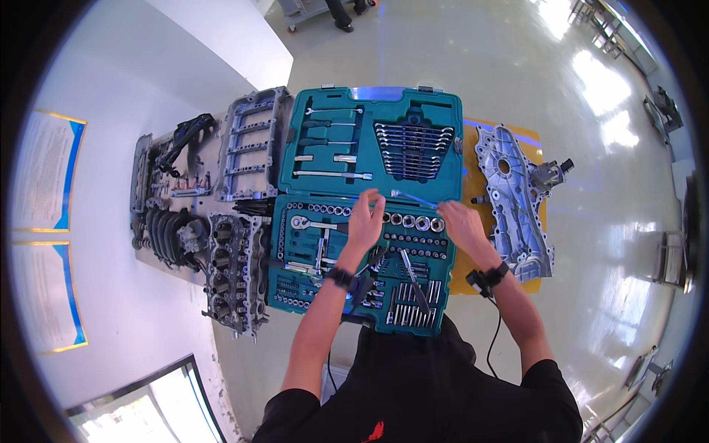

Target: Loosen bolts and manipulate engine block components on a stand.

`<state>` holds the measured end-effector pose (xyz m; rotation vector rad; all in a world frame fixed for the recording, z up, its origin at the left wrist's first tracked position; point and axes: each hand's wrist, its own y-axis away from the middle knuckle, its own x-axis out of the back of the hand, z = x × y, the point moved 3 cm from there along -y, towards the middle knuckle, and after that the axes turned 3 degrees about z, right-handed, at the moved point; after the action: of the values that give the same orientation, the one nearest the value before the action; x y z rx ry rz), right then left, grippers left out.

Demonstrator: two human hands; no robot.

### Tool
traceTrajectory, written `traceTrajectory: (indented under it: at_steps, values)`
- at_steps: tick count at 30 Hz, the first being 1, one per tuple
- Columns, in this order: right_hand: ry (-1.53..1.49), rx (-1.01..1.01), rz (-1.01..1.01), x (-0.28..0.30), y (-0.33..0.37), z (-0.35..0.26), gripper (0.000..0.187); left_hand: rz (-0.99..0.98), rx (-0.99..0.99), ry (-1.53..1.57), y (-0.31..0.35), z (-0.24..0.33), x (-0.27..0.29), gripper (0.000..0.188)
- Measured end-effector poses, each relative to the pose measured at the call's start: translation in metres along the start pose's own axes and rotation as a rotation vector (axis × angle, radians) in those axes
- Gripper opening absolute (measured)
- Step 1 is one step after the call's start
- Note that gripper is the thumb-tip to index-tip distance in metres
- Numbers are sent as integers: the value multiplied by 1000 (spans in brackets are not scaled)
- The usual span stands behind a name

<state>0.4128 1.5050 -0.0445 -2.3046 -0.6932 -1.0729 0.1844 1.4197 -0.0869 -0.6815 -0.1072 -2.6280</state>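
Observation:
In front of me lies a teal tool case (369, 190), its lid folded back. My right hand (463, 224) is closed on one end of a slim metal wrench (415, 198), held across the case near the hinge. The wrench's other end points left toward my left hand. Over the socket rows, my left hand (365, 221) has loosely bent fingers and shows nothing in its grip. A set of combination wrenches (413, 151) sits in the lid. Below, the case holds a ratchet (317, 224), large sockets (422, 223) and another long-handled tool (414, 280) lying slantwise.
Left of the case are a ladder-shaped metal frame (249, 148), a cylinder head (235, 269) and a black ribbed manifold (167, 238). A cast metal cover (509, 199) lies on the yellow surface (465, 275) at right. Another person's legs (341, 13) show far off.

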Motion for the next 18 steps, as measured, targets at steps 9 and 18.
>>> traceTrajectory:
  at_steps: [9,18]
  values:
    - [125,45,31,-55,-111,70,6,99,-215,-675,-16,-36,-30,38]
    - [111,96,22,-73,-123,90,13,100,-187,-696,-26,-39,-26,37]
